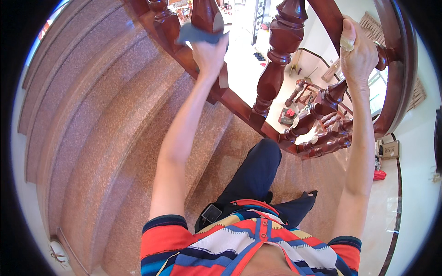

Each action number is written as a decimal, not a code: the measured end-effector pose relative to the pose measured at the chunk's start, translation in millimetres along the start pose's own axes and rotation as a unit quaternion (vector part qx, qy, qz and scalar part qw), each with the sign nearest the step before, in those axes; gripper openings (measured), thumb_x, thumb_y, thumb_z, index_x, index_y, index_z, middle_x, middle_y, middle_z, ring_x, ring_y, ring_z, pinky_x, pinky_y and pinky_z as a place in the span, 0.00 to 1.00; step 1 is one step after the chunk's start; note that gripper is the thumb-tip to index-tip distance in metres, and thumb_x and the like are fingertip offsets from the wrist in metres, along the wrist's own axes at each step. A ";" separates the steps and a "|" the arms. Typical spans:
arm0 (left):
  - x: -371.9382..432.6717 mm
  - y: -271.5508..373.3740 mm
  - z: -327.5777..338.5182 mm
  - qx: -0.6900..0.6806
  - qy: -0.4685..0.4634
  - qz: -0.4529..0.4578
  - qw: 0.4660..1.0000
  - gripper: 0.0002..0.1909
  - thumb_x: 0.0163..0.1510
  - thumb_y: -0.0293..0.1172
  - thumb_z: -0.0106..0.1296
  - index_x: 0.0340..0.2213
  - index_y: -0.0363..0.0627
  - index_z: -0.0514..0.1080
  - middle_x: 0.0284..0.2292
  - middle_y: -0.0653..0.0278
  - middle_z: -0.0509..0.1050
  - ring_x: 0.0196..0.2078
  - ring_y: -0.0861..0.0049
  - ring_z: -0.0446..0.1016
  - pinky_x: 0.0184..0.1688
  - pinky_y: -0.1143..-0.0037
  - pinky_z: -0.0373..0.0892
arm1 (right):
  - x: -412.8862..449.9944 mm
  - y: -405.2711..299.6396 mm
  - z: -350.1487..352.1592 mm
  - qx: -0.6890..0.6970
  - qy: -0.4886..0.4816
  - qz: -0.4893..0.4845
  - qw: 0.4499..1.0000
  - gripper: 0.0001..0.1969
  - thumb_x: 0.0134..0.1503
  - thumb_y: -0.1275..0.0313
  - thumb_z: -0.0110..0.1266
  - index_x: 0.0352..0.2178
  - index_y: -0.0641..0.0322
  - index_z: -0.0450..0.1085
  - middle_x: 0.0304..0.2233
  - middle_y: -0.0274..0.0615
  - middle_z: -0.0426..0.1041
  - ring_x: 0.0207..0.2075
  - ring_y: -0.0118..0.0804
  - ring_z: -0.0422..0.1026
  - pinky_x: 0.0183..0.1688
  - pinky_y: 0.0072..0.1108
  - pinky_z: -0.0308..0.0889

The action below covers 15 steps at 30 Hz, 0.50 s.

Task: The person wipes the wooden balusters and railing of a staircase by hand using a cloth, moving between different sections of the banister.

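A blue-grey cloth [199, 33] lies bunched in my left hand [209, 58], pressed against a turned, dark red wooden baluster [206, 15]. The cloth's edges look slightly blurred. My right hand [359, 55] grips the wooden stair railing [326, 19] farther right, thumb up, with a pale wrapping [347, 44] around the thumb. Part of the railing is hidden behind that hand. Between both hands stands another glossy baluster [286, 32], rising from the stepped wooden base rail [238, 101].
Curved speckled stone steps [114, 114] sweep along my left. Beyond the balusters, a lower floor holds wooden furniture [304, 93] and a dark box with a red item [288, 115]. A cardboard box [390, 150] and a red bag [380, 175] sit by the right wall.
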<state>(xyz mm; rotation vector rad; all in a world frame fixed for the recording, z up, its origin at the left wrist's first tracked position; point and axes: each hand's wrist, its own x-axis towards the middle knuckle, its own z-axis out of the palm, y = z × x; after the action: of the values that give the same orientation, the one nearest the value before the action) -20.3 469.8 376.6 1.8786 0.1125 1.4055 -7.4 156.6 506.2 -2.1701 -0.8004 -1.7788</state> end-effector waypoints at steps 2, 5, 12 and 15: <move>-39.4 -34.3 -4.0 -0.015 -0.041 -0.068 0.997 0.28 0.42 0.43 0.63 0.39 0.34 0.67 0.31 0.50 0.75 0.35 0.53 0.74 0.40 0.62 0.67 | 1.1 -2.8 2.5 -0.004 0.005 0.000 1.000 0.26 0.64 0.51 0.33 0.36 0.58 0.74 0.27 0.45 0.75 0.28 0.49 0.73 0.32 0.30 0.66; -71.0 -44.3 -6.2 0.025 -0.044 0.036 0.998 0.28 0.46 0.38 0.61 0.43 0.34 0.61 0.37 0.48 0.71 0.40 0.53 0.71 0.43 0.64 0.66 | 1.5 -3.1 -0.4 -0.007 0.013 0.004 1.000 0.26 0.64 0.51 0.33 0.35 0.59 0.74 0.27 0.45 0.75 0.29 0.49 0.73 0.32 0.30 0.66; -52.6 -51.0 -35.4 -0.127 -0.131 -0.183 0.966 0.19 0.58 0.42 0.47 0.42 0.37 0.61 0.37 0.51 0.69 0.42 0.57 0.69 0.45 0.65 0.64 | 1.7 -4.2 1.5 0.022 0.006 0.003 1.000 0.26 0.64 0.51 0.33 0.35 0.56 0.75 0.27 0.46 0.75 0.29 0.50 0.73 0.32 0.30 0.66; -2.5 -37.0 -49.2 0.235 -0.117 -0.237 0.936 0.32 0.60 0.54 0.32 0.46 0.32 0.65 0.46 0.44 0.68 0.46 0.52 0.69 0.51 0.63 0.61 | 2.9 -2.7 1.7 0.023 0.022 -0.010 0.999 0.23 0.64 0.53 0.36 0.34 0.55 0.74 0.25 0.44 0.74 0.25 0.48 0.72 0.28 0.30 0.65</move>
<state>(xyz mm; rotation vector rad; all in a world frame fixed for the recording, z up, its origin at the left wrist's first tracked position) -49.7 520.0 356.3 2.1902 0.7880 0.8614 -7.1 160.4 508.1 -2.0939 -0.8471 -1.7924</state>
